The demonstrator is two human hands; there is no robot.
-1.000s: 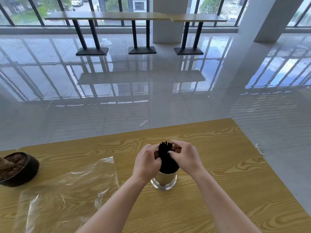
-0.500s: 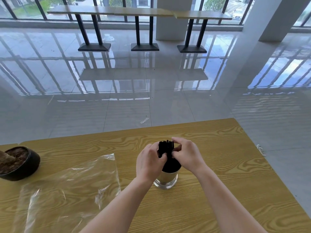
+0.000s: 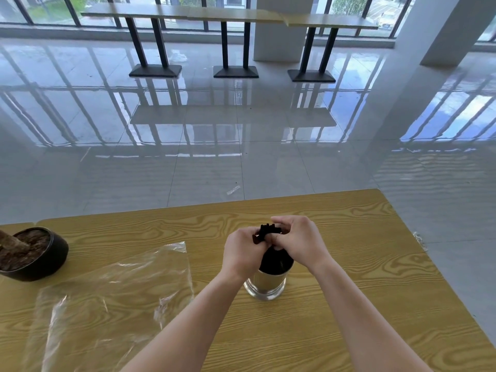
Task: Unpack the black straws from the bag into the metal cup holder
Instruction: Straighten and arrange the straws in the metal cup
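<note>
A bundle of black straws stands upright in the shiny metal cup holder on the wooden table. My left hand grips the bundle's upper part from the left. My right hand curls round the straw tops from the right. Only the very tips of the straws show between my fingers. The clear plastic bag lies flat and crumpled on the table to the left of the cup.
A dark round pot with soil and a woody stem sits at the table's left edge. The table's far edge and right edge drop to a glossy tiled floor. High tables stand far off by the windows.
Both hands have closed in tighter over the straw tops, so less of the bundle shows. The cup and the bag have stayed where they were.
</note>
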